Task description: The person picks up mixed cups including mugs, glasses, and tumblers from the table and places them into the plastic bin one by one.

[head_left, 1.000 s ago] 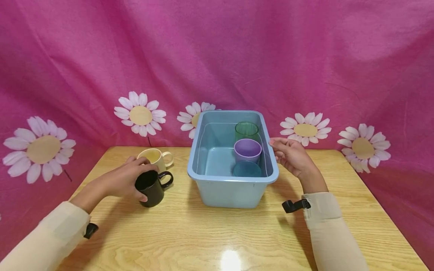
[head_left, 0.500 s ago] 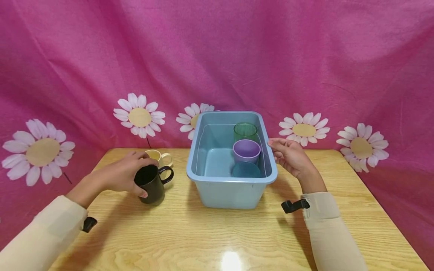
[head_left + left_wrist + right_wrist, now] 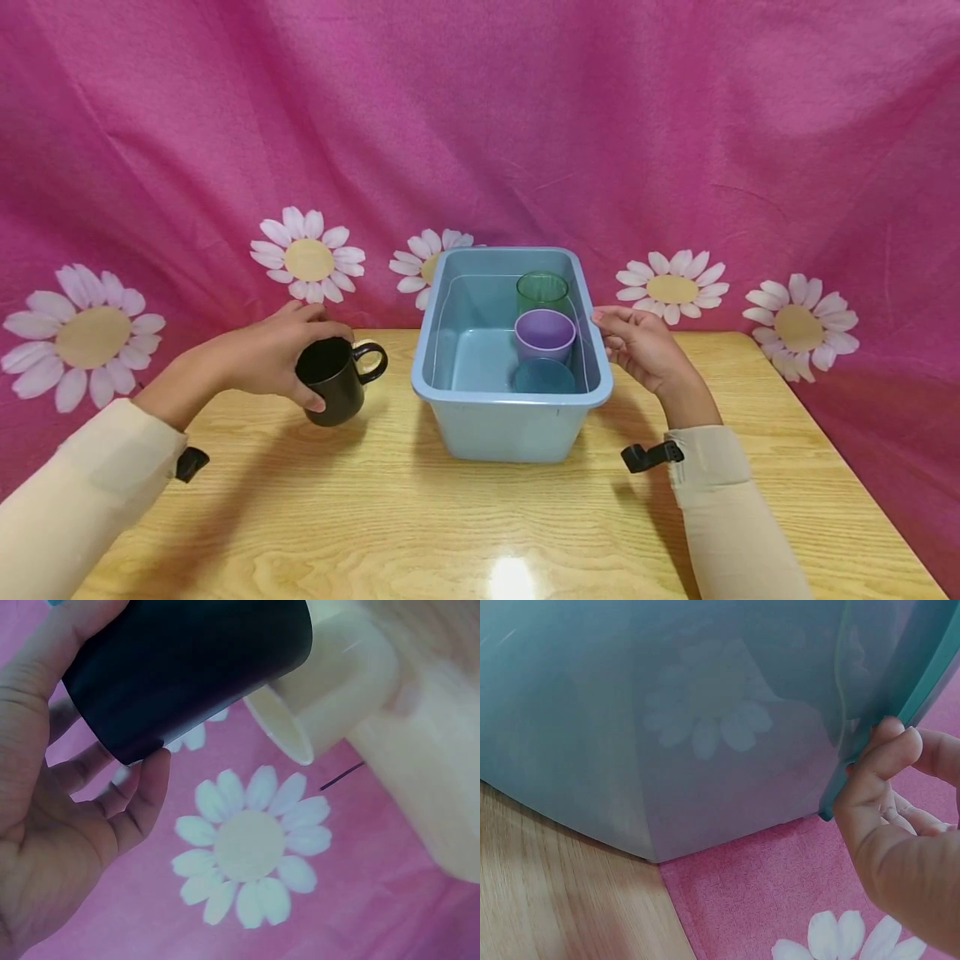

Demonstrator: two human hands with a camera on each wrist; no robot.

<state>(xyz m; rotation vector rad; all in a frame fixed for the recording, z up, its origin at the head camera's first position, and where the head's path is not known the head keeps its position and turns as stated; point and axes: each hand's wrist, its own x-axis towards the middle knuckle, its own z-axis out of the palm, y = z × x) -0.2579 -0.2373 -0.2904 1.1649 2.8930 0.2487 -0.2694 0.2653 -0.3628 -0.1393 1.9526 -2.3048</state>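
My left hand grips a black mug around its rim and side, thumb toward the front, with the handle pointing right. The mug hangs just over the table, left of a light blue plastic tub. A cream mug stands behind it, almost wholly hidden in the head view. My right hand pinches the tub's right rim between thumb and fingers. Along the tub's right side sit a green glass, a purple cup and a teal round vessel, one behind another.
The wooden table spreads around the tub. A pink cloth with large white daisies hangs close behind the table and along its sides.
My left hand has lifted the black mug from the table and raised it slightly, so it covers the cream mug in the head view. The right hand stays on the tub's rim.
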